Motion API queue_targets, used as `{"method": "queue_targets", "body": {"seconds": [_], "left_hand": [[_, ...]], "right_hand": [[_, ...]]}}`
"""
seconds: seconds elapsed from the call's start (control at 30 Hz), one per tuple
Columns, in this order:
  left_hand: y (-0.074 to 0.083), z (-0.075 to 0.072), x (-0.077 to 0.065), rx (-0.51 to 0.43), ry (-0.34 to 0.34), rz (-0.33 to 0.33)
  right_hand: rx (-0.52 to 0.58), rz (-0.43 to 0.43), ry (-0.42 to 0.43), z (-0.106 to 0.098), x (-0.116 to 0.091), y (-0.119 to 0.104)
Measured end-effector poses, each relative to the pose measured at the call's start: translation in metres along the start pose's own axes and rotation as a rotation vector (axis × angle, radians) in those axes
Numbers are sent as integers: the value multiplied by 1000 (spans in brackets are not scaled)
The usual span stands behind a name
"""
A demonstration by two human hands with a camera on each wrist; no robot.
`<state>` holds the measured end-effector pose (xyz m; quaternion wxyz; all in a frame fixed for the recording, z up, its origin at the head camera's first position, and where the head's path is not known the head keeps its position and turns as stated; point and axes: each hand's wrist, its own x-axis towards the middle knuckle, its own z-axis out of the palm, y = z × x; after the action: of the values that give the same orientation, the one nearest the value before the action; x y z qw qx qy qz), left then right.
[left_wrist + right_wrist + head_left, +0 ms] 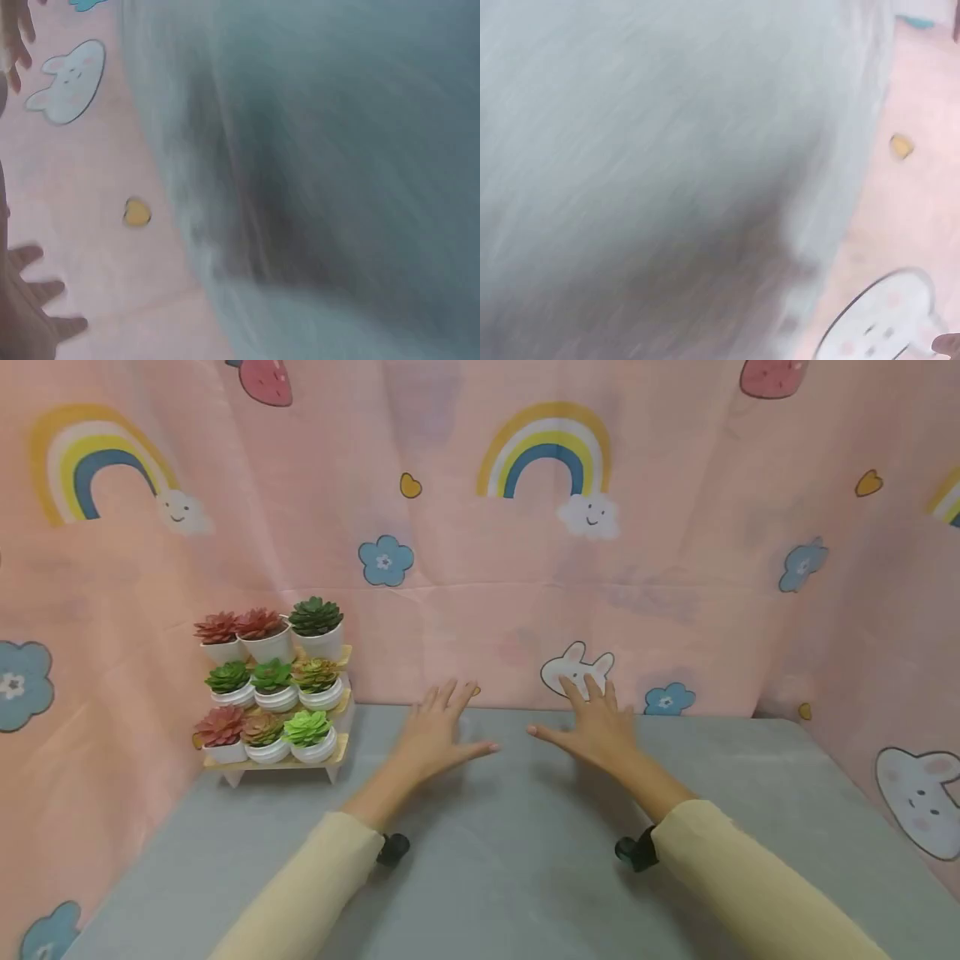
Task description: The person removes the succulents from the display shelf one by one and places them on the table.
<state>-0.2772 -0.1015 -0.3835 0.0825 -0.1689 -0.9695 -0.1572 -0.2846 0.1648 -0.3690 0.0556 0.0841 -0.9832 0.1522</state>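
Plant stand (341, 748), one: bears nine potted plants (272, 675) in crosswise rows. To its right, my left hand (433, 735), nearer; my right hand (600, 731), farther. Fingers spread, holding nothing.

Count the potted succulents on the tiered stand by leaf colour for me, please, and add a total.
Red succulents: 3
Green succulents: 4
Mixed yellow-brown succulents: 2
Total: 9
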Motion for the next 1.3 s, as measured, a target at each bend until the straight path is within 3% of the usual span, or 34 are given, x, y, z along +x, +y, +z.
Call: {"method": "queue_targets", "body": {"seconds": [0.17, 0.27, 0.33, 0.4, 0.63, 0.73, 0.8, 0.87, 0.97, 1.0, 1.07, 1.23, 1.3], "left_hand": [[-19, -24, -32, -49, 98, 227], [-34, -39, -54, -41, 203, 354], [-46, -49, -68, -20, 302, 406], [-58, -58, -82, -20, 408, 404], [-108, -82, -117, -137, 779, 198], [-127, -88, -128, -266, 933, 70], [-137, -90, -136, -357, 1003, -64], [-144, -90, -143, -438, 1011, -217], [-156, -86, -150, -521, 933, -414], [-160, -83, -151, -534, 910, -450], [-169, -78, -151, -541, 885, -478], [-185, -67, -150, -544, 904, -499], [-190, -64, -152, -591, 874, -522]], "right_hand": [[76, -51, 49, -1, 4, -31], [123, -76, 80, 2, 7, -50], [163, -86, 93, 4, 9, -64], [218, -93, 105, 6, 10, -78], [503, -132, 110, 19, 14, -121], [623, -166, 112, 27, 14, -139], [671, -176, 113, 33, 13, -150], [716, -186, 112, 39, 12, -161], [796, -188, 112, 47, 12, -178], [818, -186, 113, 50, 12, -183], [854, -191, 121, 54, 13, -193], [912, -187, 104, 67, 14, -219], [929, -182, 85, 75, 14, -230]]}}
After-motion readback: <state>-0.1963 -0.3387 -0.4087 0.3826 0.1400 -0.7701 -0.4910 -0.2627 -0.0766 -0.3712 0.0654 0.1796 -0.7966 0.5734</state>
